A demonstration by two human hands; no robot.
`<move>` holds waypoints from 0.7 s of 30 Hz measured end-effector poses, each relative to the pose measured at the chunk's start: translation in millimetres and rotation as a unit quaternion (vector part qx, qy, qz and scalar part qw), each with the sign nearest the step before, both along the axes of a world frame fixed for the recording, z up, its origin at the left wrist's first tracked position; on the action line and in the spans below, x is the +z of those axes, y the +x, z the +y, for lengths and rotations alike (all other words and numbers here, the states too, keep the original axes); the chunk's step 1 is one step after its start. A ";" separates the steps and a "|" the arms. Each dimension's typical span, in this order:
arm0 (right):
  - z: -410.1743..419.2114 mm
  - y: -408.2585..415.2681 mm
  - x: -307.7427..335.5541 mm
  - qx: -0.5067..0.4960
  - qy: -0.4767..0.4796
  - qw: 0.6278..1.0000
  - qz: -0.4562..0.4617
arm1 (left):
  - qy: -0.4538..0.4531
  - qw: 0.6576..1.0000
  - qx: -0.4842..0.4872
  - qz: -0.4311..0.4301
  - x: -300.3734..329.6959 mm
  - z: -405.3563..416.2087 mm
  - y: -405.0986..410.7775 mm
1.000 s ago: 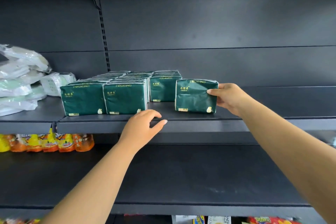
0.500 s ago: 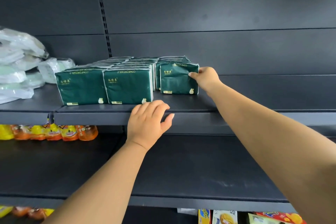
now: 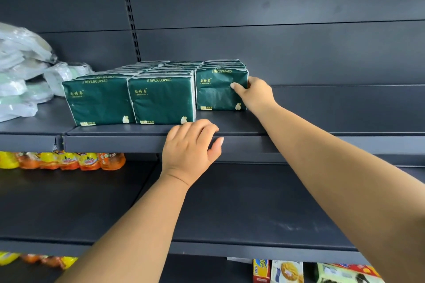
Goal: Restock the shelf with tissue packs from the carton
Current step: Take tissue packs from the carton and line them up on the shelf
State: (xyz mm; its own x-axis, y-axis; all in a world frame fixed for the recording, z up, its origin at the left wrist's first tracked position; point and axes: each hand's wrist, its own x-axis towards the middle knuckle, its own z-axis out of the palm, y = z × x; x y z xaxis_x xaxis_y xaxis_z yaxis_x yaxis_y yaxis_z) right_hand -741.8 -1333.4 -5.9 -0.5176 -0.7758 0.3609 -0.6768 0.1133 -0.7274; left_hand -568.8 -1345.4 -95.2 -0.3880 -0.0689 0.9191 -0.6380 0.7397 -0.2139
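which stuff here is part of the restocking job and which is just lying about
Part of the job:
- green tissue pack held by the right hand
- tissue packs already in rows
- shelf, left hand on its edge

Just lying about:
- white plastic bags
- orange drink bottles
- snack boxes

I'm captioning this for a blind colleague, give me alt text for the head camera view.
A person's right hand grips a green tissue pack at the front of the rightmost row on a dark shelf, while the left hand rests on the shelf edge. Beside it stand two fuller rows of green packs.
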 end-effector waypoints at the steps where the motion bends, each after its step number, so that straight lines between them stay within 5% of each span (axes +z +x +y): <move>1: 2.0 0.8 -0.2 0.000 0.014 1.000 -0.008 | 0.006 1.000 0.003 -0.002 0.6 1.0 -0.1; 5: 21.2 5.1 1.2 -0.022 0.042 0.999 -0.015 | 0.053 0.998 0.011 -0.023 5.4 6.0 2.0; 10: 83.9 14.6 -6.6 -0.017 -0.036 0.999 0.013 | 0.166 0.985 -0.008 -0.045 16.4 22.0 6.8; 13: 135.6 19.9 -24.6 -0.021 -0.100 0.993 0.062 | 0.273 0.959 -0.068 0.021 22.6 39.8 8.4; 17: 196.3 23.1 -60.4 -0.031 -0.122 0.985 0.115 | 0.306 0.929 -0.153 0.143 6.7 86.1 15.6; 21: 240.8 18.9 -122.2 -0.044 -0.081 0.985 0.148 | 0.307 0.929 -0.177 0.104 -47.8 138.3 20.7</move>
State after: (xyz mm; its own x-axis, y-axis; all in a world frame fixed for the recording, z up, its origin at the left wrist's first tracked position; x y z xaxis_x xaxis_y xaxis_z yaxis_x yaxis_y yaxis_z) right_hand -722.9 -1092.6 -128.1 -0.4339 -0.6524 0.6214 -0.8548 0.0800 -0.5128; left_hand -548.1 -1207.1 -142.9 -0.3050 -0.5071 0.8061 -0.3124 0.8529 0.4184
